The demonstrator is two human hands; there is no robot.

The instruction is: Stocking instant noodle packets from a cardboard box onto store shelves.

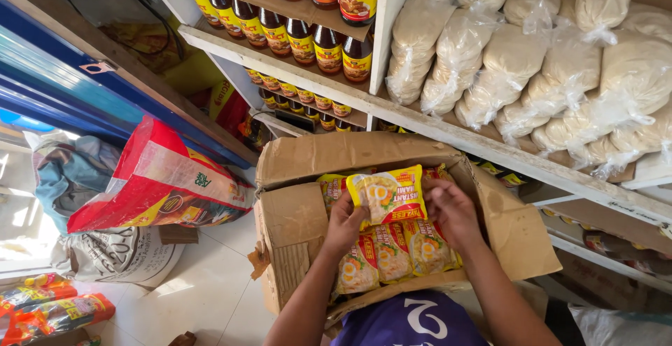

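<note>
A: Item: yellow noodle packet (389, 195), lifted just above open cardboard box (294, 234). Left hand (344, 226) gripping lower left corner; right hand (451, 209) pinching right edge.

B: Risk: thin wrapper tearing if tugged apart; possibly slipping back onto packets in box (392, 251).

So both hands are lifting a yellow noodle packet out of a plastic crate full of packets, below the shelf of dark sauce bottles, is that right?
Not quite. The head view shows a cardboard box, not a plastic crate. The left hand and right hand do hold a yellow noodle packet over more packets, below the dark sauce bottles.
</note>
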